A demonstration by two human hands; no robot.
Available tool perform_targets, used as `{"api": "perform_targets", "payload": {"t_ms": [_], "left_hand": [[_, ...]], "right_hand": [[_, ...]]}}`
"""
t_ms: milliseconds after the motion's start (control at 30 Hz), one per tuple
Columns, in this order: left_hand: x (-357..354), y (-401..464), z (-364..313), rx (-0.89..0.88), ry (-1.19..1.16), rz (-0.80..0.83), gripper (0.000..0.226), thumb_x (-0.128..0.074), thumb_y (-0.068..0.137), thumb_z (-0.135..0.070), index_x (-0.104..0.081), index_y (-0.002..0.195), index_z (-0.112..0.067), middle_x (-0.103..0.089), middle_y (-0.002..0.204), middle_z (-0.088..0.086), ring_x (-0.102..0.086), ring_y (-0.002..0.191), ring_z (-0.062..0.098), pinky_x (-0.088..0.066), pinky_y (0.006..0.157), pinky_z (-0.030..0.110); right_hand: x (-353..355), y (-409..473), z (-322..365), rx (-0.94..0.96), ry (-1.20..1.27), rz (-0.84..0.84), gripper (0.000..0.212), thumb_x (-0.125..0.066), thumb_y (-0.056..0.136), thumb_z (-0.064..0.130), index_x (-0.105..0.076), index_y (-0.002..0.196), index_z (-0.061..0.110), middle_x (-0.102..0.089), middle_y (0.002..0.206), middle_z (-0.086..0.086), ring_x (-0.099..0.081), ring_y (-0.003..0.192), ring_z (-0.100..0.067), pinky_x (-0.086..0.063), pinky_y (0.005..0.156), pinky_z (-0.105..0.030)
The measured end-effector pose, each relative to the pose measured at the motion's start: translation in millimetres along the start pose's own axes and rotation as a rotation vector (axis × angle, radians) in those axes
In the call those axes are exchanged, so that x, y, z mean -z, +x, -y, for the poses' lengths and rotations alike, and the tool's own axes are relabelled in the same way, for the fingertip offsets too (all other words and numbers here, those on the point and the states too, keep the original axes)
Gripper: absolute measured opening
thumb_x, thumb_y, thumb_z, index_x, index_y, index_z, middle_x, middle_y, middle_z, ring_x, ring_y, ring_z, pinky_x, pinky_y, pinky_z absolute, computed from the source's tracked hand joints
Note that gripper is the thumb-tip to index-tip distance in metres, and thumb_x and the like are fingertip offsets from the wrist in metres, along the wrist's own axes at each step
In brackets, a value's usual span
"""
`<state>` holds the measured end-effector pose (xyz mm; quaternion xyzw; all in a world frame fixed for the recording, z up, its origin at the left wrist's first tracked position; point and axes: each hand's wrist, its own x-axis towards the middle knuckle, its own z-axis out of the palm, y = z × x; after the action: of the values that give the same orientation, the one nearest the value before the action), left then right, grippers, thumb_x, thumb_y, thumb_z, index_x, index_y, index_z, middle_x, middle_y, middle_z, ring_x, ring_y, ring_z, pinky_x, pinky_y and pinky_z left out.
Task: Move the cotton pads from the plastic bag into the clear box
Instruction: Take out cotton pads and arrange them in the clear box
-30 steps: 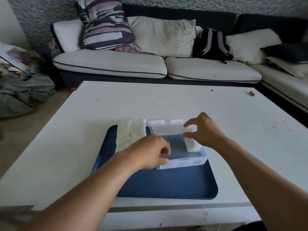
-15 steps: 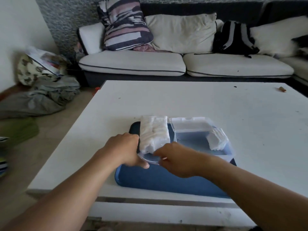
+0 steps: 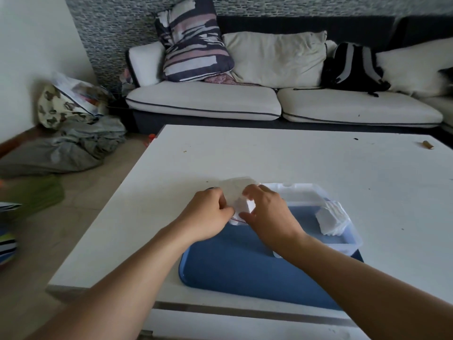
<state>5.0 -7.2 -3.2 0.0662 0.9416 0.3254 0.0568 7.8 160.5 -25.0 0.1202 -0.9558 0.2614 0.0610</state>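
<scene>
Cotton pads (image 3: 333, 220): one white stack stands inside the clear box (image 3: 353, 242), against its wall at 3 o'clock. More pads show as a white block through the plastic bag (image 3: 236, 190), held at the tray's 10 o'clock corner.

Plastic bag: translucent, with a red line along its near edge, gripped from both sides. Left hand (image 3: 208, 214): fingers curled onto the bag's 9 o'clock side, pinching it. Right hand (image 3: 266, 211): fingers curled over the bag's 3 o'clock side, thumb at the near edge, also gripping it.

Clear box: lid hinged back at 12 o'clock, lying open; the box sits on the blue tray (image 3: 245, 273), in its 2 o'clock part.

Blue tray: rests on the white table (image 3: 282, 155), near the edge at 6 o'clock.

Table: a small brown object (image 3: 427, 144) lies at its 2 o'clock corner.

Beyond, at 12 o'clock: a white-cushioned sofa (image 3: 203, 101) carrying a striped pillow (image 3: 193, 42) and a black backpack (image 3: 353, 67). At 9 o'clock, on the floor: a heap of grey cloth (image 3: 73, 148).
</scene>
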Motion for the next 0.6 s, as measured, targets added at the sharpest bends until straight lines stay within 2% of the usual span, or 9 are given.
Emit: {"api": "perform_targets", "payload": {"t_ms": [100, 167, 267, 367, 433, 533, 600], "left_hand": [[0, -2, -2, 0.014, -0.045, -0.049, 0.012, -0.057, 0.094, -0.021, -0.054, 0.085, -0.015, -0.061, 0.081, 0.003, -0.053, 0.064, 0.017, -0.036, 0.054, 0.026], [-2, -3, -1, 0.013, -0.049, -0.054, 0.011, -0.055, 0.096, -0.021, -0.053, 0.087, -0.015, -0.063, 0.085, 0.004, -0.053, 0.066, 0.016, -0.036, 0.054, 0.026], [-3, -2, 0, 0.016, -0.057, -0.079, 0.009, -0.051, 0.099, -0.020, -0.053, 0.093, -0.014, -0.064, 0.090, 0.005, -0.055, 0.071, 0.017, -0.037, 0.056, 0.026], [-1, 0, 2, 0.024, -0.039, -0.125, 0.008, -0.051, 0.100, -0.019, -0.054, 0.099, -0.011, -0.059, 0.088, 0.002, -0.054, 0.073, 0.013, -0.035, 0.055, 0.023], [0, 0, 3, 0.025, -0.026, -0.128, 0.006, -0.052, 0.100, -0.017, -0.054, 0.100, -0.011, -0.057, 0.088, 0.000, -0.053, 0.074, 0.012, -0.035, 0.055, 0.022], [1, 1, 7, 0.039, -0.028, -0.094, 0.003, -0.054, 0.099, -0.014, -0.052, 0.100, -0.011, -0.056, 0.089, -0.001, -0.053, 0.075, 0.011, -0.036, 0.055, 0.022], [2, 4, 11, 0.065, -0.014, -0.064, 0.008, -0.052, 0.096, -0.008, -0.052, 0.089, -0.011, -0.053, 0.082, 0.000, -0.049, 0.068, 0.012, -0.033, 0.052, 0.022]], "right_hand": [[-4, 5, 2, -0.017, 0.002, 0.023, 0.055, -0.075, 0.086, 0.023, -0.053, 0.137, 0.022, -0.064, 0.116, -0.003, -0.064, 0.094, -0.025, -0.047, 0.077, -0.030], [-6, 7, 5, -0.022, 0.019, -0.001, 0.045, -0.072, 0.087, 0.022, -0.060, 0.131, 0.022, -0.067, 0.110, -0.003, -0.063, 0.096, -0.025, -0.042, 0.073, -0.026], [-4, 7, 12, -0.045, 0.087, -0.064, 0.025, -0.070, 0.084, 0.018, -0.070, 0.110, 0.016, -0.070, 0.102, -0.005, -0.066, 0.092, -0.028, -0.053, 0.073, -0.034], [-5, 6, 20, -0.080, 0.085, -0.044, 0.026, -0.077, 0.084, 0.026, -0.068, 0.106, 0.018, -0.065, 0.108, -0.001, -0.065, 0.091, -0.025, -0.055, 0.078, -0.038], [-5, 6, 24, -0.083, 0.071, 0.011, 0.026, -0.075, 0.084, 0.028, -0.064, 0.105, 0.017, -0.061, 0.104, 0.000, -0.062, 0.086, -0.024, -0.053, 0.073, -0.036], [5, 4, 26, -0.066, 0.113, 0.111, 0.020, -0.072, 0.083, 0.024, -0.056, 0.093, 0.016, -0.057, 0.082, 0.003, -0.050, 0.066, -0.017, -0.042, 0.060, -0.030], [18, -1, 26, -0.019, 0.136, 0.138, 0.020, -0.071, 0.083, 0.020, -0.052, 0.090, 0.017, -0.055, 0.077, 0.003, -0.048, 0.064, -0.019, -0.041, 0.058, -0.031]]}}
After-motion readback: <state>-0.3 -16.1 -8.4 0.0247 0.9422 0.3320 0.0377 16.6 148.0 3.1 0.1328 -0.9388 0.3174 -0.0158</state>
